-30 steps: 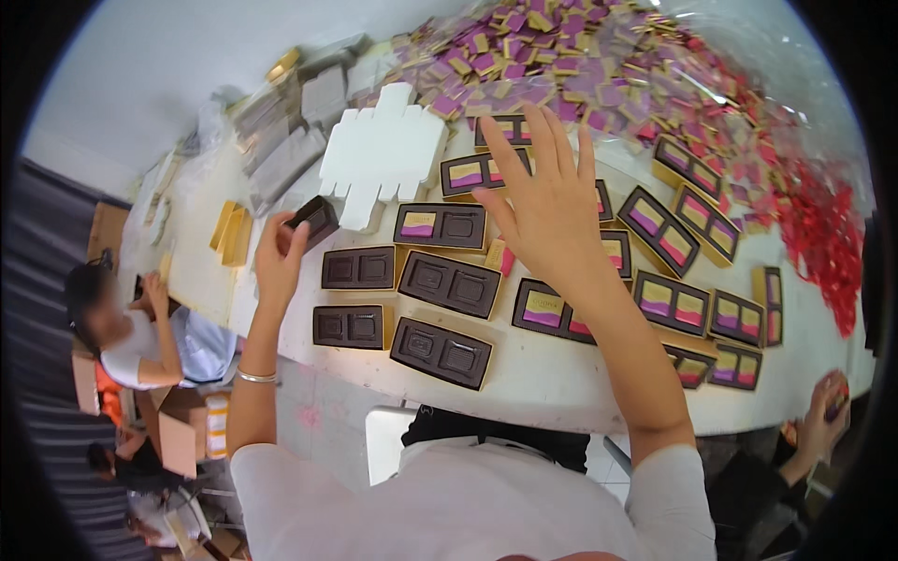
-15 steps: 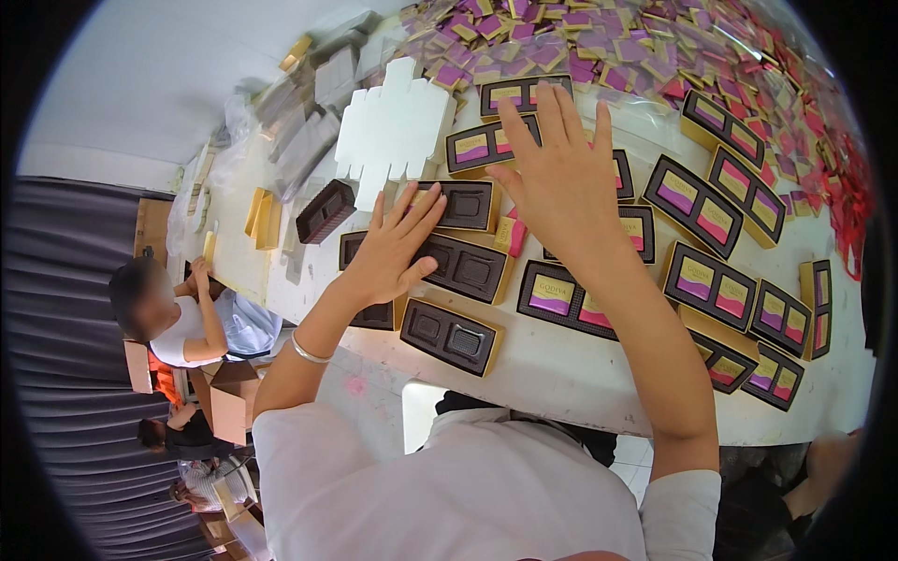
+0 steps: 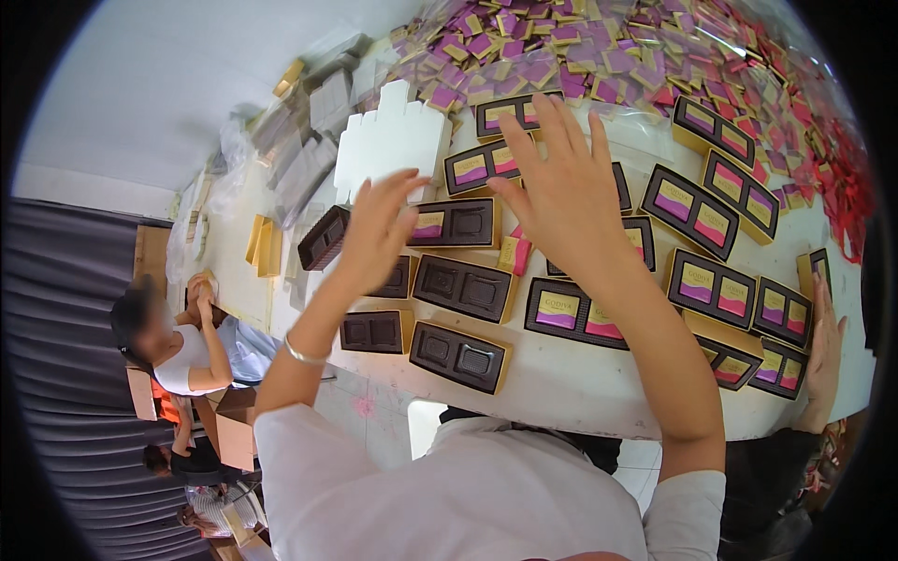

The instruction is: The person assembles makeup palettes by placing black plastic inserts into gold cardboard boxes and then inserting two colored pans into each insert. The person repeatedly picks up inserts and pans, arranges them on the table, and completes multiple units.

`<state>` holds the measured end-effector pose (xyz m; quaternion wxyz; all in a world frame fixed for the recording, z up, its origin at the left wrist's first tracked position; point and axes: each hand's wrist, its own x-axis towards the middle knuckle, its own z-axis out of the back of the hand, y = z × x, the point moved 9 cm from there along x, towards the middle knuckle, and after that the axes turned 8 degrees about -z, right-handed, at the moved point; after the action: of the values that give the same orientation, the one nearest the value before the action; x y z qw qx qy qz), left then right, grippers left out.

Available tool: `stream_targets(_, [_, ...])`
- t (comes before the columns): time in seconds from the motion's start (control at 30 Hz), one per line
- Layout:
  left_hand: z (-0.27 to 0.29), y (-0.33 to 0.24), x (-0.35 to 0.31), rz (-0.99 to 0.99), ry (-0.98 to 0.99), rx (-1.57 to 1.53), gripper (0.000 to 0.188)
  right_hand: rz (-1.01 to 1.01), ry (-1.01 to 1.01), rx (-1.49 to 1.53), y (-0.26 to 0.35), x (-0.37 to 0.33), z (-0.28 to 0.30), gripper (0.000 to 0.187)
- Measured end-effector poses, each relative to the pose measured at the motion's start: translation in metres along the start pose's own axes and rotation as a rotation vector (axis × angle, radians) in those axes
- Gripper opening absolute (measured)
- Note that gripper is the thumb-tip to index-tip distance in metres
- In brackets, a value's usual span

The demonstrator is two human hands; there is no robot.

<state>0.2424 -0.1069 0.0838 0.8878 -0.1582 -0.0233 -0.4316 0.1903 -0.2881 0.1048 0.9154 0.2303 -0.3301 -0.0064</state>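
My left hand (image 3: 374,229), a little blurred, is lifted with fingers stretched and nothing visible in it. Just beyond its fingertips lies a gold box with a dark tray (image 3: 472,224), one purple-and-gold wrapped piece (image 3: 428,224) in its left hollow. My right hand (image 3: 561,192) hovers open, fingers spread, in front of filled boxes, hiding parts of them. A pink-and-gold wrapped piece (image 3: 514,254) lies loose between the hands. Nearer me sit several boxes with bare trays, including one box (image 3: 460,357) at the front. A filled box (image 3: 572,313) stands below my right wrist.
Wrapped pieces (image 3: 599,56) are heaped along the far side. White flat cartons (image 3: 391,140) and an upright dark tray (image 3: 324,238) are at the left. Several filled boxes (image 3: 692,210) stand at the right, where another person's hand (image 3: 825,351) touches a box.
My left hand has risen off the box, uncovering the purple piece in its tray. My right hand has barely moved. Another person's hand has come in at the right edge.
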Motion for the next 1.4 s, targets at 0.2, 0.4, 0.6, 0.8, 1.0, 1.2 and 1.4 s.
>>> stream_targets(0.2, [-0.031,0.038,0.005,0.129,0.243,-0.307,0.029,0.001,-0.002,0.035,0.002,0.008,0.014,0.048])
stream_targets(0.4, [-0.038,0.044,0.001,0.088,0.211,-0.3,0.026,0.1,0.053,-0.028,0.02,0.008,0.002,0.036])
stream_targets(0.6, [0.0,0.059,0.015,0.089,0.152,-0.623,0.02,0.065,0.136,0.098,0.021,0.052,-0.065,0.026])
stream_targets(0.8, [0.049,0.065,0.015,-0.039,-0.013,-0.773,0.013,0.08,0.243,-0.106,0.032,0.095,-0.163,0.026])
stream_targets(1.0, [0.088,0.08,-0.001,-0.049,-0.235,-0.692,0.016,0.069,0.384,-0.185,0.022,0.107,-0.193,0.02])
stream_targets(1.2, [0.092,0.088,-0.005,0.046,-0.312,-0.585,0.023,-0.666,0.481,0.936,0.018,0.084,-0.125,0.037])
stream_targets(1.4, [0.033,0.05,0.009,-0.058,-0.047,-0.971,0.026,-0.537,0.628,0.999,0.072,0.014,-0.079,0.025])
